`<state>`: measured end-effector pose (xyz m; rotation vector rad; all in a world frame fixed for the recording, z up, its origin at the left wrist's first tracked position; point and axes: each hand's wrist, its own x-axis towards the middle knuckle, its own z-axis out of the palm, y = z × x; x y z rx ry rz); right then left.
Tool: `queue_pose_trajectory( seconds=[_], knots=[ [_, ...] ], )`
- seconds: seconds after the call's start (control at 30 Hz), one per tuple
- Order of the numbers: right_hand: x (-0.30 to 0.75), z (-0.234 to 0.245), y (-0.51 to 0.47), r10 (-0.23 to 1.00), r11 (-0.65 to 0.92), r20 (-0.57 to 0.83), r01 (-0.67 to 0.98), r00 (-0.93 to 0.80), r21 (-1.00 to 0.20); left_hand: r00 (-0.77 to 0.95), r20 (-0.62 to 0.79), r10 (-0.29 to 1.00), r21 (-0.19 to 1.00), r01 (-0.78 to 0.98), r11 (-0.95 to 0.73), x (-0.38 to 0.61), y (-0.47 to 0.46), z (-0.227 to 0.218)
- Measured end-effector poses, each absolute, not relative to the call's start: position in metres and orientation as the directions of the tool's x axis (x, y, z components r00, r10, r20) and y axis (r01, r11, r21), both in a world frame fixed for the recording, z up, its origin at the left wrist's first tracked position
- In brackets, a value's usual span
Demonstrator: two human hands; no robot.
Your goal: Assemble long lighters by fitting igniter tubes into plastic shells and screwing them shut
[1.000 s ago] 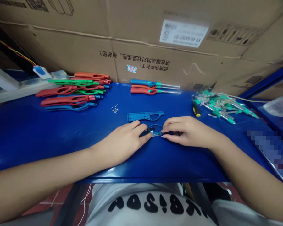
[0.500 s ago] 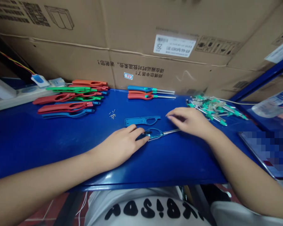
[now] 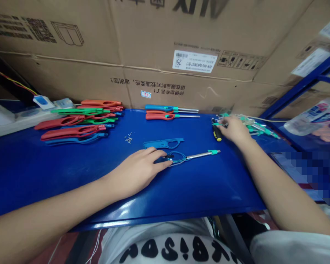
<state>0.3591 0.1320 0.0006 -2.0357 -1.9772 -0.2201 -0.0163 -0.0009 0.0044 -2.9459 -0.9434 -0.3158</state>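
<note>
My left hand rests on the blue table with its fingers closed on a blue lighter half. A metal tube with a green piece near its tip extends right from that half. Its rear end is hidden under my fingers. Just behind lies a separate blue lighter shell half. My right hand is at the left end of a pile of lighter inserts, its fingers pinched at a black-and-yellow screwdriver. The screwdriver's shaft is hidden.
Small screws lie in a loose group left of the shell half. Several coloured lighter shells are stacked at left beside a white power strip. Long-tubed lighters lie against the cardboard box. A blue rail slants at right.
My right hand has moved away from the metal tube, right and back to the screwdriver beside the pile. The tube's green tip now shows. My left hand stays on the lighter half.
</note>
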Motion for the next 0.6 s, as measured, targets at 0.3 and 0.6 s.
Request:
queue_pose_trajectory(
  seconds=[0.3, 0.6],
  knots=[
    [0.340, 0.022, 0.119, 0.937, 0.043, 0.344, 0.956, 0.062, -0.290, 0.759, 0.229, 0.609, 0.190, 0.579, -0.793, -0.017, 0.002, 0.003],
    [0.302, 0.015, 0.092, 0.794, 0.578, 0.099, 0.694, -0.600, -0.429, 0.740, 0.264, 0.618, 0.238, 0.571, -0.786, -0.017, 0.004, -0.001]
  ],
)
